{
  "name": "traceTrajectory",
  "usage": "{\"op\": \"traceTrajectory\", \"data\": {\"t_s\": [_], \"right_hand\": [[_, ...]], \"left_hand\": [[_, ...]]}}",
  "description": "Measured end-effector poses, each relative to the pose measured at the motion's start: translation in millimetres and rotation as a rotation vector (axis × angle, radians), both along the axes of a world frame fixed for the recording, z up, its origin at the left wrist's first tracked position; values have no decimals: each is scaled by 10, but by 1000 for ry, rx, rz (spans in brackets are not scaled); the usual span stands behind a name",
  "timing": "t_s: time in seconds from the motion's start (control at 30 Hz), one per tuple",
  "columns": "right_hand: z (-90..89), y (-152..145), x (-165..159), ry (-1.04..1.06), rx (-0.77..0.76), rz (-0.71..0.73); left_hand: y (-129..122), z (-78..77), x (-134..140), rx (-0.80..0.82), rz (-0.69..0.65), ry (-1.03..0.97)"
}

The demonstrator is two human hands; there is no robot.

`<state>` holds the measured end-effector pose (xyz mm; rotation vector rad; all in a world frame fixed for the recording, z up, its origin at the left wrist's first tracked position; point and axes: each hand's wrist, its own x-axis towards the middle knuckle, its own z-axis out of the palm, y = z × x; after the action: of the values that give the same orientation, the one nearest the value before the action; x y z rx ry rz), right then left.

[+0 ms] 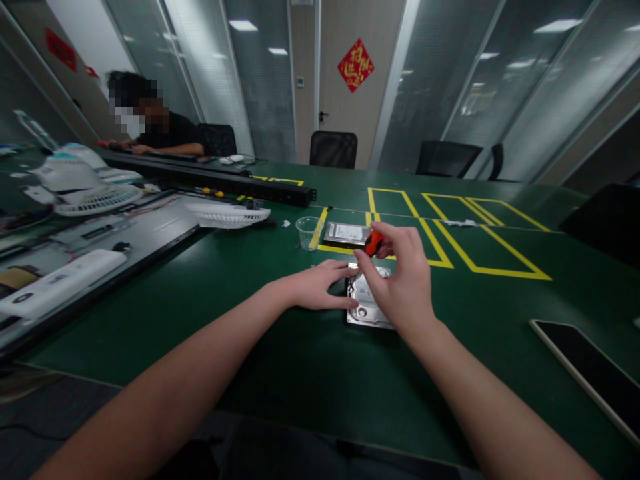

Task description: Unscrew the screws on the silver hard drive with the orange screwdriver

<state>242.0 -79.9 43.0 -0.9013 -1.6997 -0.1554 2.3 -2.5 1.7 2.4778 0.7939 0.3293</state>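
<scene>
A silver hard drive (369, 313) lies flat on the green table in front of me, partly covered by my hands. My left hand (325, 285) rests at its left side, thumb and fingers spread and touching its edge. Above the drive, my right hand (407, 277) grips a screwdriver (373, 243) by its red and black handle. The screwdriver's shaft points down toward the drive's upper left part; its tip is too small to make out. Just beyond is a second hard drive (345, 233), label up. A clear plastic cup (309, 233) stands to the left of that drive.
Yellow tape outlines (510, 272) mark the table on the right. A phone (590, 373) lies near the right edge. Fan parts (85, 180), a large metal panel (145, 230) and a long black bar (215, 177) occupy the left. Another person (175, 137) sits at the far left.
</scene>
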Motion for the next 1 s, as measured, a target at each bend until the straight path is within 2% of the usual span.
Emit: {"op": "traceTrajectory", "data": {"t_s": [0.4, 0.63, 0.83, 1.0], "right_hand": [[-7, 1, -3, -23, 12, 95], [-13, 7, -12, -15, 12, 85], [20, 14, 6, -17, 38, 10], [-2, 15, -18, -20, 52, 41]], "left_hand": [[-9, 26, 18, -17, 11, 6], [7, -10, 0, -13, 2, -18], [7, -29, -7, 0, 6, -1], [16, -20, -10, -20, 5, 4]]}}
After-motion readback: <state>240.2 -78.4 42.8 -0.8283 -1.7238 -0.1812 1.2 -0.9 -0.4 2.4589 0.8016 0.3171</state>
